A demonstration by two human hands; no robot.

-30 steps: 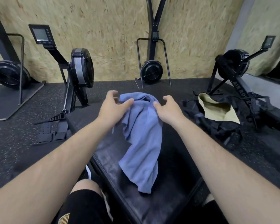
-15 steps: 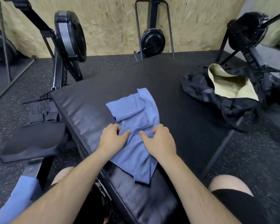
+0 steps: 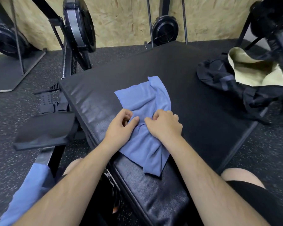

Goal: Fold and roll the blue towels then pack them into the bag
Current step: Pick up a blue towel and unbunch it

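A crumpled blue towel lies on the black padded mat in front of me, its near end hanging over the mat's front edge. My left hand pinches the towel's cloth at its middle with curled fingers. My right hand grips the cloth right beside it, thumbs nearly touching. A black bag with a cream lining lies open at the mat's right edge. More blue towel cloth hangs at the lower left.
Rowing machines stand around the mat: one at the back left, one upright against the wooden wall, one at the right behind the bag. A black seat pad sits left of the mat. My knees flank the mat's front.
The towel went from being held up in the air to lying on the mat. Both hands came down and toward me with it, and now gather the cloth at its middle.
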